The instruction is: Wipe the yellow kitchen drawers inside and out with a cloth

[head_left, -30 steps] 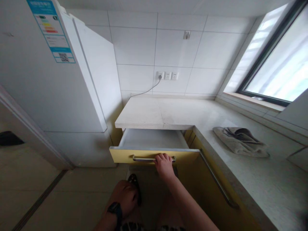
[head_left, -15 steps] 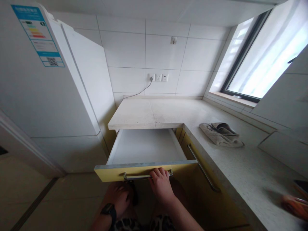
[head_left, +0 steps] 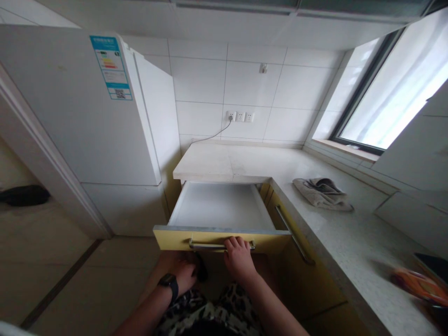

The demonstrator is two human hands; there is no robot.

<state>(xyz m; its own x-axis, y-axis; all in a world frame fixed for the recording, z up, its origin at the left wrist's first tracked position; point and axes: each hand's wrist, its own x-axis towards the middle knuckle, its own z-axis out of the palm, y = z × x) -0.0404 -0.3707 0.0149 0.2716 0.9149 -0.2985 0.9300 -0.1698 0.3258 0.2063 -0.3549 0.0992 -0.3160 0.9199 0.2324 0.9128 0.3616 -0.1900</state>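
My right hand (head_left: 240, 258) has its fingers wrapped over the metal bar handle (head_left: 206, 246) of a drawer, close to the handle's right end. The drawer (head_left: 224, 210) is pulled out from under the counter, with a yellow front and a bare white inside. Lower down, my left hand (head_left: 185, 275) rests at my leg, its fingers curled in. A black watch (head_left: 168, 282) is on that wrist. Just beside the left hand shows a dark object (head_left: 201, 268); I cannot tell what it is or whether the hand touches it.
A white fridge (head_left: 115, 140) stands to the left. The pale countertop (head_left: 252, 158) bends along the right side, with a folded grey towel (head_left: 322, 193) on it and a blurred orange item (head_left: 416, 282) nearer me. Another bar handle (head_left: 294, 235) sticks out from the right cabinet.
My view has tilted up and turned slightly left, showing more of the fridge and upper cabinets. The right hand keeps its hold on the handle, and the drawer stays pulled out.
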